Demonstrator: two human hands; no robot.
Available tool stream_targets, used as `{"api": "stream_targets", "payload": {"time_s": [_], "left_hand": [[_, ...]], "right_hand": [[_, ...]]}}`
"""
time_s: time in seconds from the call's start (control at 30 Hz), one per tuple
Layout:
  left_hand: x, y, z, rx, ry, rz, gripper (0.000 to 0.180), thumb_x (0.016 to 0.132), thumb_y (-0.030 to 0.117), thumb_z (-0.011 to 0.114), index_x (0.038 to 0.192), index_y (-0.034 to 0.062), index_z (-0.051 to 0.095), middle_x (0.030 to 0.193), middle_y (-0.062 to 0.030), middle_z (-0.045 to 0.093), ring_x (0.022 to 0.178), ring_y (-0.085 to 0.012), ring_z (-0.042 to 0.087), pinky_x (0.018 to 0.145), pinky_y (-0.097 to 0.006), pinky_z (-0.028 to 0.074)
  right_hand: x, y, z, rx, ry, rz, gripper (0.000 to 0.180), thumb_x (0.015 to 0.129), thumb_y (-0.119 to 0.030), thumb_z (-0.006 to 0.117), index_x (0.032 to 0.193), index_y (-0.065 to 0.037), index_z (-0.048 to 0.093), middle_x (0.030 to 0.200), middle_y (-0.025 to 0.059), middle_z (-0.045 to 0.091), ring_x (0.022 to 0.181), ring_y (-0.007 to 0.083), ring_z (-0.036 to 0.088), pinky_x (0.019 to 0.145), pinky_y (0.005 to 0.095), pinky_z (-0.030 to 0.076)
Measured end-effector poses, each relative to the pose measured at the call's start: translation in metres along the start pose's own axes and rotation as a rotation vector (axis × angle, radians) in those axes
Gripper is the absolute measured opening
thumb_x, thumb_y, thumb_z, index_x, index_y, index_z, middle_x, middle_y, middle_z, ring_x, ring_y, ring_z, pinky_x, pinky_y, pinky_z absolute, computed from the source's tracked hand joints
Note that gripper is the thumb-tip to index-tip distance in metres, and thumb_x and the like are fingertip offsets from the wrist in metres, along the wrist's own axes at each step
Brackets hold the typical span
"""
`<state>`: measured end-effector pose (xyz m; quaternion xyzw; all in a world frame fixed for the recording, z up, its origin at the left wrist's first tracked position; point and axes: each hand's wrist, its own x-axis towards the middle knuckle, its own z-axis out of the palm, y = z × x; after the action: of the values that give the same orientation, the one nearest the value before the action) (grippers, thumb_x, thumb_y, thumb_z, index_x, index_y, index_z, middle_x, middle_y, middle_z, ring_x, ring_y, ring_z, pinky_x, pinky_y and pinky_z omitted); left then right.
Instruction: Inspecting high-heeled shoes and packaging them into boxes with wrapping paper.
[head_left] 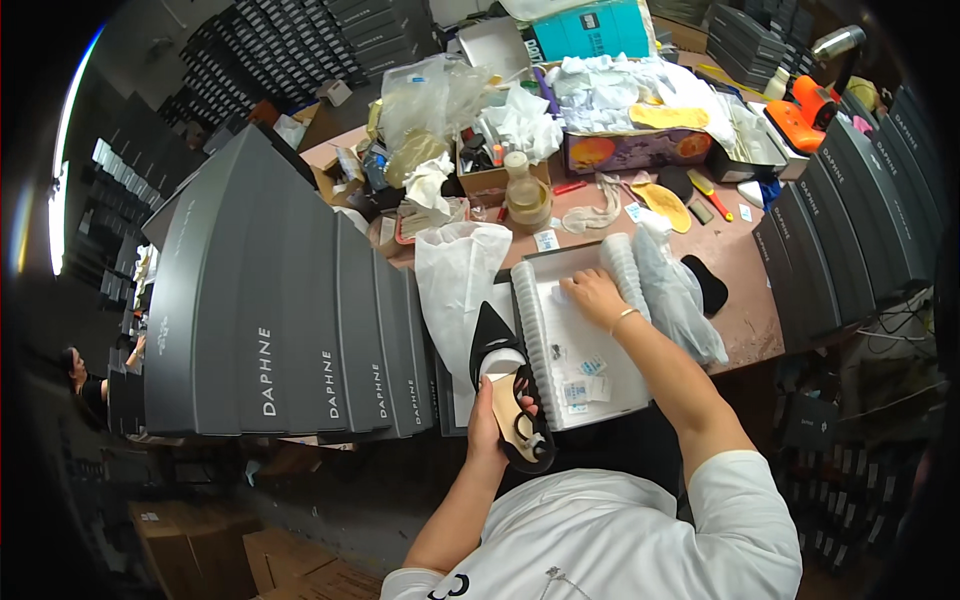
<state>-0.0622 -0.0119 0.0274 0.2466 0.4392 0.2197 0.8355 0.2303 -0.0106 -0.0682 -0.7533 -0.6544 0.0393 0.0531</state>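
Two hands are at work over an open shoe box (560, 400) near the front edge of the worktop (740, 270). The left hand (490, 425) is closed around a black pointed-toe shoe (505, 385), gripping it at the heel end; the shoe's tip points away from the person and its tan insole faces up, with white stuffing showing in the toe. The shoe hangs just left of the box, over its left wall. The right hand (590, 295) lies palm down at the far end of the box, fingers loosely spread and resting on the white paper lining (580, 345); it grips nothing that can be seen. Small white packets (582, 385) lie on the lining nearer the person. A crumpled clear plastic bag (675, 295) sits just beside the box on the right, and a white cloth bag (455, 275) lies on the left. A row of grey shoe boxes (280, 310) stands further left.
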Motion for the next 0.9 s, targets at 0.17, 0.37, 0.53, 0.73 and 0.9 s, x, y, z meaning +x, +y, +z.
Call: {"api": "stream_targets", "payload": {"time_s": [0.17, 0.37, 0.53, 0.73, 0.9], "left_hand": [[0.013, -0.013, 0.0, -0.075, -0.004, 0.233, 0.045, 0.098, 0.044, 0.044, 0.116, 0.0039, 0.052, 0.108, -0.0083, 0.056, 0.096, -0.0206, 0.058, 0.08, -0.038, 0.053], [0.001, -0.05, 0.016, 0.16, -0.079, 0.5, 0.041, 0.101, 0.03, 0.046, 0.133, 0.0096, 0.031, 0.121, -0.0075, 0.047, 0.105, -0.0163, 0.051, 0.087, -0.03, 0.045], [-0.006, -0.027, 0.006, 0.0, -0.201, 0.037, 0.036, 0.101, 0.04, 0.041, 0.124, 0.0129, 0.04, 0.096, -0.0087, 0.059, 0.076, -0.0188, 0.06, 0.064, -0.034, 0.053], [-0.009, -0.026, 0.007, 0.041, -0.269, 0.063, 0.039, 0.099, 0.036, 0.046, 0.128, 0.0096, 0.041, 0.096, -0.0078, 0.06, 0.074, -0.014, 0.06, 0.06, -0.028, 0.054], [0.049, 0.034, -0.023, 0.383, 0.127, 0.695, 0.048, 0.097, 0.027, 0.052, 0.135, 0.0004, 0.039, 0.122, -0.0131, 0.054, 0.116, -0.019, 0.05, 0.102, -0.033, 0.036]], "right_hand": [[-0.063, -0.089, -0.107, 1.034, -0.15, 0.062, 0.06, 0.08, -0.023, 0.07, 0.13, -0.006, 0.04, 0.068, 0.0082, 0.061, 0.06, 0.0151, 0.06, 0.056, 0.0287, 0.046], [-0.077, -0.152, -0.071, 1.374, 0.168, 0.371, 0.031, 0.079, -0.017, 0.073, 0.097, -0.003, 0.052, 0.064, 0.0092, 0.06, 0.056, 0.0188, 0.06, 0.055, 0.0308, 0.048], [-0.089, -0.134, -0.095, 0.682, 0.362, 0.111, 0.046, 0.067, -0.022, 0.079, 0.104, -0.005, 0.057, 0.093, 0.013, 0.061, 0.079, 0.0301, 0.062, 0.068, 0.0377, 0.051], [-0.078, -0.136, -0.064, 0.875, 0.321, 0.145, 0.065, 0.075, -0.026, 0.076, 0.13, -0.004, 0.048, 0.128, 0.0216, 0.051, 0.114, 0.0397, 0.052, 0.095, 0.041, 0.044], [-0.112, -0.032, -0.119, 0.411, 0.594, 0.306, 0.07, 0.073, -0.026, 0.077, 0.13, -0.001, 0.044, 0.12, 0.0211, 0.055, 0.11, 0.0377, 0.054, 0.094, 0.0427, 0.044]]}}
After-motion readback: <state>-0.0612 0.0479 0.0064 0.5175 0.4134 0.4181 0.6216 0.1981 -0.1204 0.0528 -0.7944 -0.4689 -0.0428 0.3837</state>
